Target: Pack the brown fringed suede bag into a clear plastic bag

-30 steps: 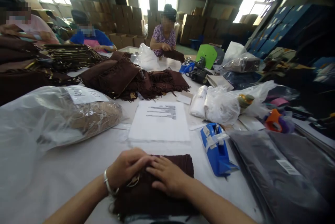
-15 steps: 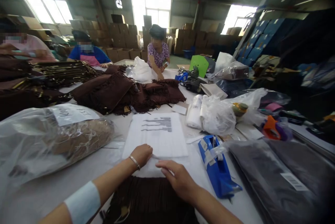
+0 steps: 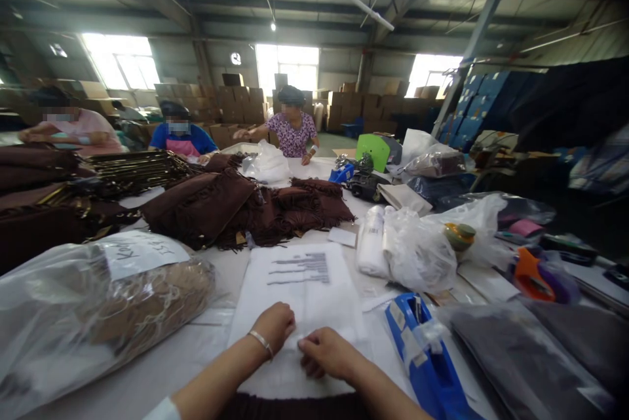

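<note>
Since the earlier frame our hands had left the brown fringed piece and moved forward onto the stack of clear printed bags; the camera had tilted up, so the brown piece showed only as a strip at the bottom edge, on the near side of the stack.

Left hand: fingers curled down, pressed together on the near edge of the stack, looked like pinching the top bag's edge. Right hand: also curled, fingertips bunched on the same edge, just beside the left hand, nearly touching. We could not tell whether either grip had separated one bag or only pressed on it.

Key relation: the stack lay straight ahead of both hands, long axis running away from us along the table, print block at its far end. Both hands were at the near short edge; the left sat a little farther in on the stack, the right closer to us.

Around the stack: blue tape dispenser just to its right; grey bagged goods further right; a large clear sack of tan fringed stuff to its left; a pile of brown fringed pieces beyond its far end; white plastic rolls and bags at its far right. Three other people worked at the far end of the table, well apart from the stack.
</note>
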The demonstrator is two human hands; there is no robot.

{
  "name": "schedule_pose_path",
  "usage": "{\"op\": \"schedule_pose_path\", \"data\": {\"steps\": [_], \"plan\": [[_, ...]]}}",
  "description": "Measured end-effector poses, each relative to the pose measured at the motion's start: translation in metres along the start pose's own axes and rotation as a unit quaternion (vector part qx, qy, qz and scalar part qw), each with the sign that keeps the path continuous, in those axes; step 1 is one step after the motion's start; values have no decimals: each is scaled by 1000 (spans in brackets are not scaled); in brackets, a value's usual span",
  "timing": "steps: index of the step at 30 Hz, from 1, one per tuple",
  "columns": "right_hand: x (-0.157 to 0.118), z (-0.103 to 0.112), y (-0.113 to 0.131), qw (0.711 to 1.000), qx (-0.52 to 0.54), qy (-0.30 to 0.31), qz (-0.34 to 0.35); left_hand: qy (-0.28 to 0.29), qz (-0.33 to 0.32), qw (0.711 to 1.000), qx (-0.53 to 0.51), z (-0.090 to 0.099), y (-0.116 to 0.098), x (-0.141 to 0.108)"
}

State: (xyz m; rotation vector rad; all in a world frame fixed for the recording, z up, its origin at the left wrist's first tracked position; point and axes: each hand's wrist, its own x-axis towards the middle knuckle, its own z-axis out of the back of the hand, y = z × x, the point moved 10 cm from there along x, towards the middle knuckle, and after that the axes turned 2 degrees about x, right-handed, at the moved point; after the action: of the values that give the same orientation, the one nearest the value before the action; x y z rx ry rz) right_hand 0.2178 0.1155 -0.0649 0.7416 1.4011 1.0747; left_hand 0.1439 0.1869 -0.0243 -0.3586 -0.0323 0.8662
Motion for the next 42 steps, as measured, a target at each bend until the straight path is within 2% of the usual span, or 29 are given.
{"op": "schedule_pose_path", "data": {"steps": [5, 9, 12, 14, 16, 17, 18, 19, 20, 21, 22, 23, 24, 26, 28, 31, 33, 35, 36, 38, 40, 42], "plan": [[8, 17, 11, 994, 72, -84, 11, -41, 15, 999, -7, 15, -9, 3], [9, 35, 0, 988, 90, -121, -15, -55, 43, 998, -10, 35, 8, 7], [-2, 35, -15, 991, 73, -94, -58, -86, 83, 993, 7, 56, 22, 7], [-19, 19, -16, 994, 57, -26, -95, -99, 96, 990, 23, 63, 19, 5], [-39, 0, 2, 995, 21, 45, -86, -110, 91, 989, 39, 64, 6, 1], [-46, -2, 23, 998, -24, 42, -34, -117, 82, 989, 47, 63, -3, -2], [-53, 2, 50, 995, -93, 6, 44, -122, 70, 989, 54, 62, -12, -5], [-60, 9, 79, 972, -184, -56, 133, -126, 56, 989, 60, 59, -22, -8], [-68, 15, 105, 927, -288, -126, 205, -126, 41, 989, 64, 56, -31, -12], [-72, 20, 122, 871, -385, -183, 244, -123, 25, 990, 66, 52, -39, -15], [-69, 25, 128, 827, -458, -214, 245, -115, 10, 991, 66, 48, -45, -18], [-62, 32, 124, 802, -509, -221, 222, -104, -1, 993, 64, 44, -48, -21], [-53, 40, 116, 793, -537, -215, 192, -91, -8, 994, 59, 41, -48, -25], [-46, 60, 94, 799, -541, -209, 157, -69, -6, 997, 40, 39, -36, -35], [-57, 81, 75, 807, -523, -232, 147, -66, 25, 997, 11, 45, -8, -51], [-94, 110, 46, 808, -484, -308, 136, -99, 113, 987, -60, 55, 48, -84], [-118, 129, 20, 843, -361, -379, 125, -107, 174, 970, -134, 47, 78, -104], [-127, 138, -19, 896, -112, -413, 118, -89, 212, 945, -233, 24, 89, -114], [-124, 136, -39, 906, 32, -404, 120, -75, 218, 929, -290, 11, 88, -114], [-109, 121, -62, 897, 242, -345, 130, -56, 205, 890, -403, -11, 78, -107], [-97, 106, -67, 900, 303, -288, 127, -45, 177, 847, -498, -22, 68, -96], [-94, 97, -68, 927, 244, -265, 101, -28, 154, 812, -562, -26, 68, -87]]}}
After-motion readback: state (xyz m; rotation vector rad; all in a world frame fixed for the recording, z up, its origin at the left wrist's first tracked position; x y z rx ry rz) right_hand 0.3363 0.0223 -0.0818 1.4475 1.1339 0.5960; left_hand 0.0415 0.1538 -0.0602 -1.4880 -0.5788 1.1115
